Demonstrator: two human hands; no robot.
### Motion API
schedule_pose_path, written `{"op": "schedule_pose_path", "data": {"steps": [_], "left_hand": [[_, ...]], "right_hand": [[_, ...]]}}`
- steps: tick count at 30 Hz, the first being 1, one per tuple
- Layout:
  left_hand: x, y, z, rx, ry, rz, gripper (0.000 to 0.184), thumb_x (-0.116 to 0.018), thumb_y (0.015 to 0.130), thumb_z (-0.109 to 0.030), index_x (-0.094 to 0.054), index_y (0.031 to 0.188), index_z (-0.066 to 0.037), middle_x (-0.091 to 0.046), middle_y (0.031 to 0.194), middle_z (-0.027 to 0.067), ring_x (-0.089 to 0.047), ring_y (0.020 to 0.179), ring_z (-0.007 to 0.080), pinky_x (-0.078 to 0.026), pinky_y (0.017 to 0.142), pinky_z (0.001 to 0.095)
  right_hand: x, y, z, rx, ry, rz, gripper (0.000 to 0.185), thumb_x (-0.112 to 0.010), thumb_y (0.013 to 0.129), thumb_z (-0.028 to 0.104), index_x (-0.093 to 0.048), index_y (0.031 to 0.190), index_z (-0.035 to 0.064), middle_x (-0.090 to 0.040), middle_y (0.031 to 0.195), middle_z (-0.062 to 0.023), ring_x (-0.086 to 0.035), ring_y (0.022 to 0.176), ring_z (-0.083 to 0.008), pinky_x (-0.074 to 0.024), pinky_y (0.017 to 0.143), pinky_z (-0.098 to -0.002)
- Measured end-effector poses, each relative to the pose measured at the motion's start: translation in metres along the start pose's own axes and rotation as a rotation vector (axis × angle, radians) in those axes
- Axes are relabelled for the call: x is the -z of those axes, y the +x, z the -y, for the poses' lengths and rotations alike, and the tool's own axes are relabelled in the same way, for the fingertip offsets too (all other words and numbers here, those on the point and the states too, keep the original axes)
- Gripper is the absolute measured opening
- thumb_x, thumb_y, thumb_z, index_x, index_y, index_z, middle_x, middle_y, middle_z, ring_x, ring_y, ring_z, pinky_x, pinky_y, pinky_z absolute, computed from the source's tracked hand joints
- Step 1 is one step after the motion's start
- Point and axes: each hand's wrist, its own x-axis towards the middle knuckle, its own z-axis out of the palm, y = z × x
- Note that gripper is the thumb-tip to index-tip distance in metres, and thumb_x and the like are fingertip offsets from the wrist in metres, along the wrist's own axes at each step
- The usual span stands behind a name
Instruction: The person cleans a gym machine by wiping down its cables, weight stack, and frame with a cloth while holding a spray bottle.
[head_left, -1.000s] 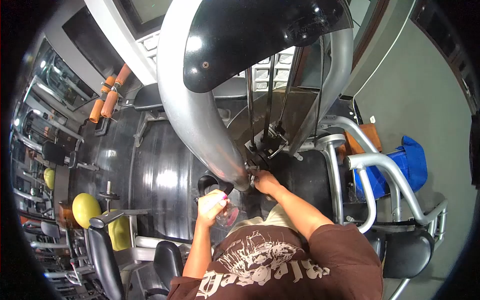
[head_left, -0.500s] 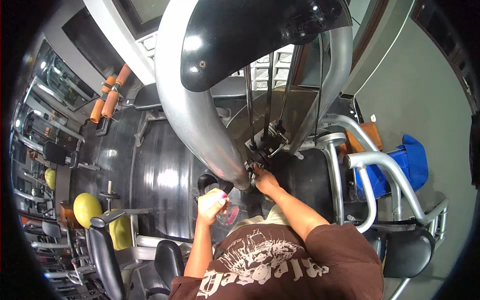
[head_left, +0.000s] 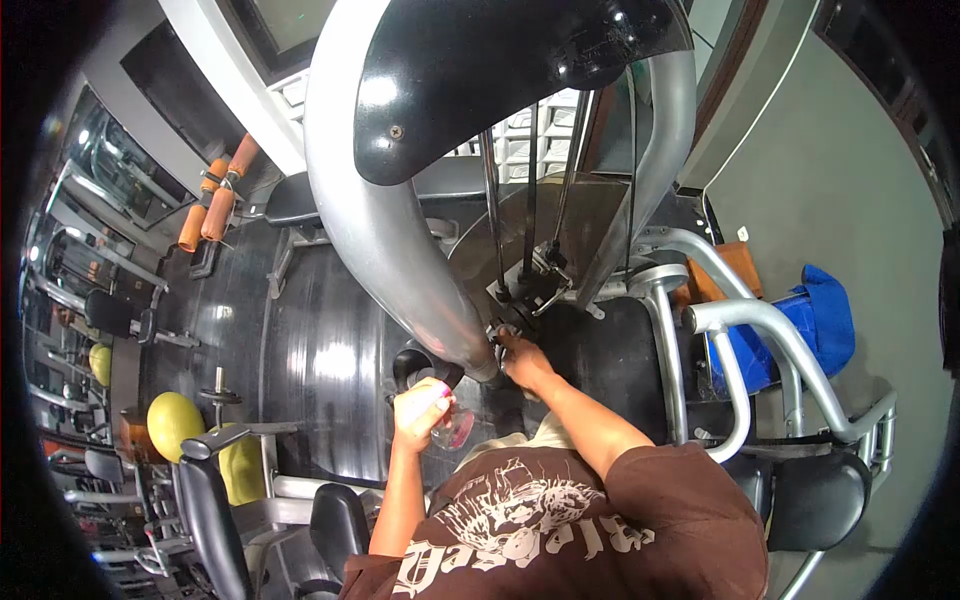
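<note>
Machine (head_left: pixel 385 225) rises over black flooring (head_left: pixel 330 350) near grey wall (head_left: pixel 820 210) (left fingers (head_left: pixel 432 410) clasp bottle (head_left: pixel 457 431); right fingers (head_left: pixel 510 349), hold unclear).

A clear, pink-tinted bottle (head_left: pixel 460 428) is held in the left hand (head_left: pixel 420 410). The right hand (head_left: pixel 524 364) is placed at the silver post's (head_left: pixel 425 265) foot; its grip cannot be made out. A yellow ball (head_left: pixel 175 427) is seen at left, blue cloth (head_left: pixel 828 315) at right.

You can't make out what your right hand (head_left: pixel 524 366) touches beside the silver frame (head_left: pixel 400 240)! Your left hand (head_left: pixel 421 409) hides part of that clear bottle (head_left: pixel 458 430), and up top the picture's edge cuts off the black cover (head_left: pixel 480 75).
</note>
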Motion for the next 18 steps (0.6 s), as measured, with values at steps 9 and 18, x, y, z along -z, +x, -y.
{"op": "schedule_pose_path", "data": {"steps": [9, 18], "left_hand": [[0.0, 0.001, -0.001, 0.014, 0.021, -0.005, 0.038, -0.069, 0.084, -0.028, -0.066, 0.086, 0.011, -0.064, 0.08, 0.0163, -0.061, 0.053, 0.0215, -0.049, 0.05, 0.0301], [-0.006, 0.004, -0.012, -0.03, -0.082, 0.073, 0.033, -0.068, 0.087, -0.024, -0.067, 0.087, 0.009, -0.064, 0.08, 0.0141, -0.061, 0.057, 0.0194, -0.048, 0.055, 0.0292]], "right_hand": [[0.044, 0.003, 0.023, -0.067, 0.095, -0.14, 0.05, -0.053, 0.095, 0.019, -0.053, 0.145, 0.0144, -0.066, 0.12, -0.0259, -0.063, 0.112, -0.0437, -0.0507, 0.096, -0.0484], [0.016, -0.023, 0.001, 0.038, -0.071, 0.305, 0.043, -0.051, 0.093, 0.019, -0.062, 0.134, 0.0091, -0.067, 0.12, -0.0259, -0.064, 0.113, -0.0422, -0.0518, 0.098, -0.0468]]}}
